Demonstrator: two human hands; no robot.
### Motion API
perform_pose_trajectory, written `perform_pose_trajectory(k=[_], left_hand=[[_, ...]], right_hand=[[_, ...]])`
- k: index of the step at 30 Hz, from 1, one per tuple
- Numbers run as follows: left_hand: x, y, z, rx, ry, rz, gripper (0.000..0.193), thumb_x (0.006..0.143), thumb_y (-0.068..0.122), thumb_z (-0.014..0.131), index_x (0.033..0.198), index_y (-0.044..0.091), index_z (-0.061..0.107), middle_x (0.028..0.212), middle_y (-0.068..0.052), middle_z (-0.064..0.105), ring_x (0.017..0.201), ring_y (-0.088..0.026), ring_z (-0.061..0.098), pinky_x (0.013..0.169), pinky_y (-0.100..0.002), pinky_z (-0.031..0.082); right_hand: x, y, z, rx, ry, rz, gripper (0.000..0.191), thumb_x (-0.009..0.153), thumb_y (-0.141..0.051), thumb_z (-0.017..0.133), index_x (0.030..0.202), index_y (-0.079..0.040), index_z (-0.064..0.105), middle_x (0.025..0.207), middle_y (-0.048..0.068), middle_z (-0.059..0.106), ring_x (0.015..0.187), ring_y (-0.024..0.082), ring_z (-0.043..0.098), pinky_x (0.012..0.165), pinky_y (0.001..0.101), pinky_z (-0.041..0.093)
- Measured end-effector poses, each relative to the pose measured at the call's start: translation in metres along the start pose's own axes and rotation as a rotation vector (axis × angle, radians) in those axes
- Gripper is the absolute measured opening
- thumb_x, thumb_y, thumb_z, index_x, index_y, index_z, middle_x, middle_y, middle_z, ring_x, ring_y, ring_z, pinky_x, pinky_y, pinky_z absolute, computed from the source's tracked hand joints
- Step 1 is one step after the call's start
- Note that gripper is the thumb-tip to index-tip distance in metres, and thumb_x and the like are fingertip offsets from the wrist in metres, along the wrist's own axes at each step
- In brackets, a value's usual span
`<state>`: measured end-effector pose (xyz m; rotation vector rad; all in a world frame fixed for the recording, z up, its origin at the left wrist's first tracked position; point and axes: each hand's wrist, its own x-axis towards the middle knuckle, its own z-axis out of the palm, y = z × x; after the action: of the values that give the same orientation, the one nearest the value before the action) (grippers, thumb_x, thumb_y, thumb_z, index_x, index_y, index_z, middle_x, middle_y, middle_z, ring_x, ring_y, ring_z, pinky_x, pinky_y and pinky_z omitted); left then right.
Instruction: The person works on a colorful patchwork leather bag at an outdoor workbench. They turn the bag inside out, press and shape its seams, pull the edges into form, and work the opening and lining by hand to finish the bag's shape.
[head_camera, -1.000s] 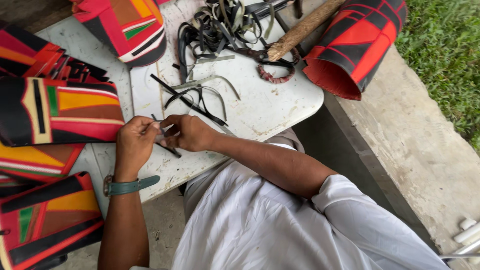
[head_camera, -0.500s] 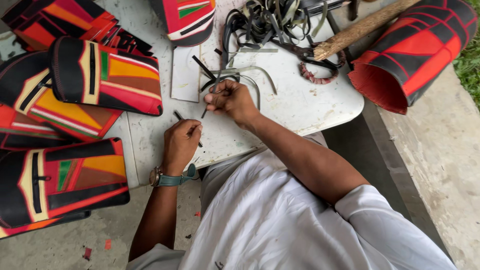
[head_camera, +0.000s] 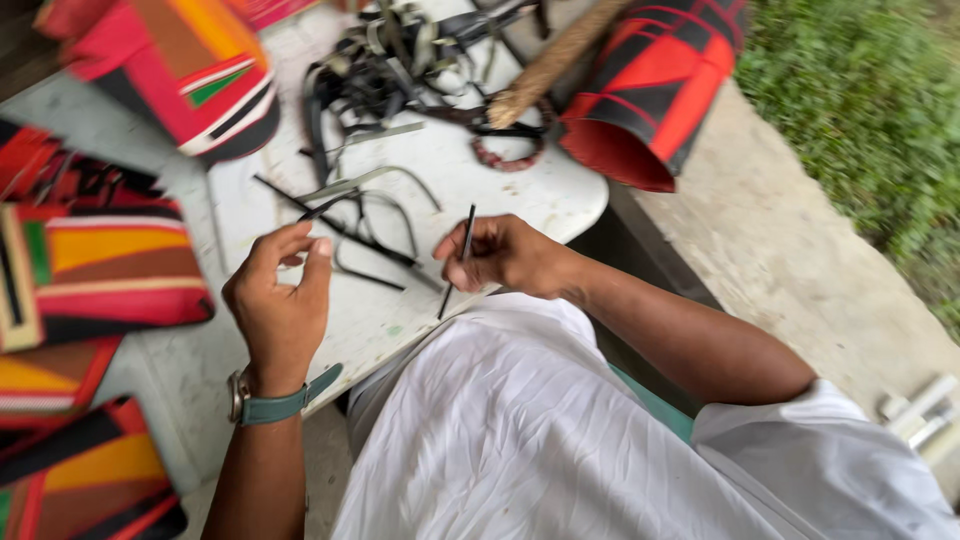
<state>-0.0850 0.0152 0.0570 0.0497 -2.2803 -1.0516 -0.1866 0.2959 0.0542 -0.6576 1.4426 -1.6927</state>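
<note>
Item: thin black strip (head_camera: 458, 262), pinched in our right hand (head_camera: 500, 255) above the white worktop (head_camera: 520, 195) edge. Our left hand (head_camera: 280, 300): fingers curled, empty. We judge a firm, short grip best controls it.

Striped red, orange and black bags (head_camera: 110, 275) lie stacked along one side of the white counter (head_camera: 560, 195) — a rolled red-and-black piece (head_camera: 650, 95) at its far corner, grass (head_camera: 860, 110) beyond the concrete.
</note>
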Motion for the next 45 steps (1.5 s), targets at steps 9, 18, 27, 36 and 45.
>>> perform_pose_trajectory(k=[9,18,27,36,45], left_hand=[[0.083,0.072,0.189,-0.237,-0.371,0.176,0.055,0.086,0.007,0.081,0.135,0.000,0.058,0.123,-0.019,0.067,0.115,-0.033,0.066,0.095,-0.041,0.054],[0.121,0.098,0.273,-0.056,-0.503,0.308,0.084,0.079,0.018,0.085,0.149,-0.002,0.042,0.140,-0.027,0.050,0.126,-0.046,0.053,0.102,-0.049,0.048],[0.140,0.135,0.297,-0.115,-0.299,0.455,0.018,0.085,0.006,0.066,0.102,0.004,0.072,0.100,-0.018,0.073,0.089,-0.041,0.070,0.081,-0.050,0.055],[0.116,0.191,0.308,-0.120,-0.386,0.914,0.004,0.090,0.004,0.065,0.093,0.006,0.065,0.093,-0.013,0.062,0.077,-0.035,0.067,0.072,-0.044,0.056],[0.107,0.184,0.300,-0.241,-0.522,0.881,0.003,0.090,0.013,0.070,0.092,0.011,0.069,0.092,-0.008,0.065,0.083,-0.033,0.068,0.079,-0.044,0.055]], right_hand=[[-0.107,0.007,-0.059,0.026,0.361,0.210,0.019,0.096,-0.005,0.067,0.114,0.002,0.065,0.100,0.006,0.069,0.094,0.016,0.069,0.086,0.0337,0.060],[-0.121,0.023,-0.082,-0.044,0.466,0.148,0.042,0.083,0.003,0.076,0.121,-0.004,0.062,0.108,0.001,0.064,0.093,0.014,0.065,0.087,0.0288,0.057],[-0.124,0.016,-0.090,-0.221,0.620,0.218,0.028,0.086,-0.005,0.081,0.112,0.001,0.071,0.098,0.007,0.073,0.095,0.014,0.070,0.087,0.0280,0.058],[-0.131,-0.008,-0.087,-0.896,0.769,0.016,0.011,0.092,-0.010,0.071,0.100,-0.003,0.069,0.092,0.013,0.075,0.086,0.026,0.075,0.078,0.0363,0.058],[-0.094,0.003,-0.088,-1.458,0.695,-0.012,0.006,0.086,-0.007,0.065,0.089,-0.002,0.067,0.084,0.020,0.069,0.080,0.041,0.068,0.071,0.0502,0.053]])
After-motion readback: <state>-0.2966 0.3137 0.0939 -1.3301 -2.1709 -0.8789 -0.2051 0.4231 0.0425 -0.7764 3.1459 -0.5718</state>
